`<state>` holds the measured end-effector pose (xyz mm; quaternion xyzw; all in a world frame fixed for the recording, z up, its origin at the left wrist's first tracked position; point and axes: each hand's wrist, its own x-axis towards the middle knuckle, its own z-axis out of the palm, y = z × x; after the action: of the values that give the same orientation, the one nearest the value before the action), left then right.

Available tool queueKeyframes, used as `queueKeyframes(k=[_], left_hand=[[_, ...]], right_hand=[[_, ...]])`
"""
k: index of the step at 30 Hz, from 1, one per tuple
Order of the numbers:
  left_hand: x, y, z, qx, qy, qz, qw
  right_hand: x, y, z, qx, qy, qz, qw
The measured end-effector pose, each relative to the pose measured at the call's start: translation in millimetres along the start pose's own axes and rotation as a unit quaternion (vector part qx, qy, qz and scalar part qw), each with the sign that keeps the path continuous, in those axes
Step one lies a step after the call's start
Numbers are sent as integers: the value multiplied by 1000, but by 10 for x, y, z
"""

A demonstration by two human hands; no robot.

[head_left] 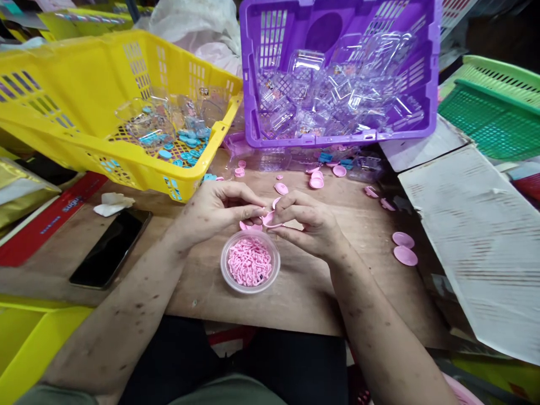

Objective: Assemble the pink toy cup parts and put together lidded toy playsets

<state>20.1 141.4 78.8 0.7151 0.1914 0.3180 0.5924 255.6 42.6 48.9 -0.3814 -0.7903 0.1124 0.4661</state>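
Note:
My left hand [219, 209] and my right hand [310, 220] meet over the wooden board [304, 287], fingers pinched together on a small pink plastic piece [269, 219]. Just below them stands a clear round cup [250, 262] full of tiny pink parts. Several pink discs [316, 181] lie on the board beyond my hands, and two more pink discs [405, 248] lie to the right.
A tilted yellow basket [84, 84] at the left holds clear cases and blue pieces. A purple basket [434, 67] behind holds clear plastic cases. A black phone [110, 248] lies left, green baskets [493, 112] and a white cardboard sheet [481, 242] right.

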Motion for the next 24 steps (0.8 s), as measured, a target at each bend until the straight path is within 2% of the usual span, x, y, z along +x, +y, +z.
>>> queueKeyframes(k=[5, 11, 16, 18, 20, 22, 24], left_hand=[[16, -19, -8, 39, -12, 35, 999], [24, -36, 22, 28, 17, 66, 997], [48, -94, 3, 40, -2, 46, 998], [45, -86, -37, 65, 3, 46, 997], [12, -26, -101, 119, 23, 64, 990], [-57, 70, -181, 203, 45, 75, 975], [-152, 149, -255, 309, 59, 64, 947]], right_hand=[[3, -9, 3, -7, -3, -8, 1000], [3, -19, 72, -30, 61, -28, 997], [21, 1, 113, -14, 66, -21, 998], [8, 76, 68, 14, 62, 15, 998], [-36, 209, -18, 21, 77, 79, 994], [-110, 381, -114, -28, 92, 150, 984], [-191, 550, -174, -110, 69, 198, 972]])
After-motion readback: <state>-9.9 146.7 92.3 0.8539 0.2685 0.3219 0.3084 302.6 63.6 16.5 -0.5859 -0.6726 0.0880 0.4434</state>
